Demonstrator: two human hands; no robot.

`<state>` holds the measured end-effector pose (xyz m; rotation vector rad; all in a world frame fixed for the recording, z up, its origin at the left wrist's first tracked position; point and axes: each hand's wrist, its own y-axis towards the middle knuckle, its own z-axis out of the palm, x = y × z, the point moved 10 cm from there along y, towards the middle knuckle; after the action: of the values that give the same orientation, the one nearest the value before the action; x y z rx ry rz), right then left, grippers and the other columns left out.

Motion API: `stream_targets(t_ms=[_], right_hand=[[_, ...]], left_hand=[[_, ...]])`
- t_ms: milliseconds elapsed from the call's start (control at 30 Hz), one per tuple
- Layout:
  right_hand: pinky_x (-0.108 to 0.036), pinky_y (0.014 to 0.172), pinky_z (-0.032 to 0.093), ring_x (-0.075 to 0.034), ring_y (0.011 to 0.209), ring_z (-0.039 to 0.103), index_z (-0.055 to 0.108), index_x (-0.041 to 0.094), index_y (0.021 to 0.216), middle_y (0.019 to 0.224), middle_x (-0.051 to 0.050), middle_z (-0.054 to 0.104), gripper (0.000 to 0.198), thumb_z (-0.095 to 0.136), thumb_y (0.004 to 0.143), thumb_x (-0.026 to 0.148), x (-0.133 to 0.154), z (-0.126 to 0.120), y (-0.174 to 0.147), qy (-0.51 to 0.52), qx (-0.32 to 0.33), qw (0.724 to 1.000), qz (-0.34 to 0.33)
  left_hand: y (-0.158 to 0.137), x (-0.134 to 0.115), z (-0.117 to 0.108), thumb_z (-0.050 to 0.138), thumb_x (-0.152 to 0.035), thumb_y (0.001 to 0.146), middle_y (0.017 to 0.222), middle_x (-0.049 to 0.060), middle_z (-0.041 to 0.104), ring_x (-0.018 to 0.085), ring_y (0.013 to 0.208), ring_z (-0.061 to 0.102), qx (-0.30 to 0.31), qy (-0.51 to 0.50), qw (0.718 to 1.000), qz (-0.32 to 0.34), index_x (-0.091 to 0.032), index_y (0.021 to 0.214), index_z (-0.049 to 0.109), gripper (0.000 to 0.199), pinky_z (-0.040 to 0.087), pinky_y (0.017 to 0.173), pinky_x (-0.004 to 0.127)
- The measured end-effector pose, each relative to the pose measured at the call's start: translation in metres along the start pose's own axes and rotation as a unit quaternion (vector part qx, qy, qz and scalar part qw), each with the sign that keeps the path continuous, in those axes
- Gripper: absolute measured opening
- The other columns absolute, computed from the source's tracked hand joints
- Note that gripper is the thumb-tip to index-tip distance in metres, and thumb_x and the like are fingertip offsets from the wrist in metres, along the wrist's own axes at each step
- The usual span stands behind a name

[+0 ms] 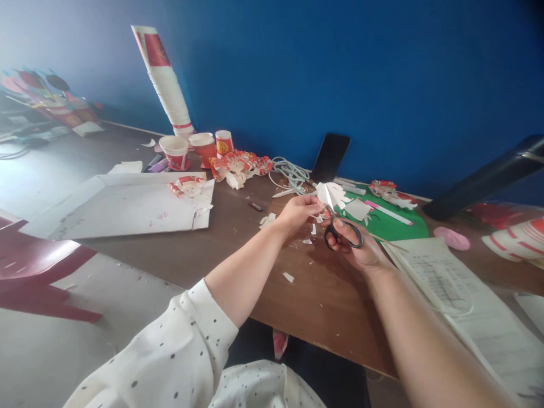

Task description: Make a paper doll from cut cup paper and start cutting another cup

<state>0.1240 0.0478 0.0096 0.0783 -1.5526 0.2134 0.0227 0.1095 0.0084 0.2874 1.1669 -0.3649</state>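
One dotted sleeve (178,334): crosses the near edge of the brown bench (314,306); the other forearm is bare.
White scraps (288,277): small offcuts lie scattered below the hands, a sign that cutting is well under way.
Right hand (359,249): grip closed about the handles of black scissors (331,212), blades pointing away from the body (how far they are parted is too small to tell).
Left hand (297,214): grip pinched, fingertips together on a small red-and-white paper piece (323,216) right beside the blades.
Paper piece: held between the two hands, over the bench; its trimming appears unfinished.
Fringed white paper (335,194): just beyond the scissors; whether it joins the held piece cannot be told.
White board (127,207): to the left, bearing one cut red-and-white piece (187,187), apparently done.
Green sheet (399,225): to the right, another cut cluster (389,192) at its far edge, a pink marker (389,212) on it.
Heap of cut pieces (240,166): farther back, judged the bulk of the finished cutting.
Three paper cups (174,152): beside the heap, seemingly whole.
Tall cup stack (165,85): leaning at the blue wall (361,73), seemingly uncut; whether any await the blades is unclear.
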Motion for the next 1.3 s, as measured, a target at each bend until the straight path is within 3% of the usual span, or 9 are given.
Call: stream_targets(t_ms=[733,1300], right_hand=[[-0.021,0.045,0.029,-0.008,0.051,0.045,0.069,0.018,0.085,0.058,0.001,0.057,0.035,0.071,0.076,0.052,0.003,0.001,0.000,0.019,-0.010,1.000,-0.008],[-0.022,0.044,0.031,-0.007,0.048,0.044,0.070,0.016,0.081,0.055,0.001,0.055,0.035,0.072,0.075,0.050,0.011,-0.003,-0.002,-0.022,-0.013,1.000,-0.015]], left_hand=[[-0.002,-0.005,0.003,0.074,-0.035,0.072,0.070,0.000,0.061,0.007,0.060,0.056,0.009,-0.014,1.000,0.004,-0.014,0.073,0.053,0.029,0.040,0.062,0.023],[-0.003,-0.008,0.005,0.074,-0.033,0.073,0.069,0.000,0.061,0.008,0.059,0.057,0.022,-0.026,0.999,-0.001,-0.014,0.074,0.053,0.029,0.040,0.060,0.023]])
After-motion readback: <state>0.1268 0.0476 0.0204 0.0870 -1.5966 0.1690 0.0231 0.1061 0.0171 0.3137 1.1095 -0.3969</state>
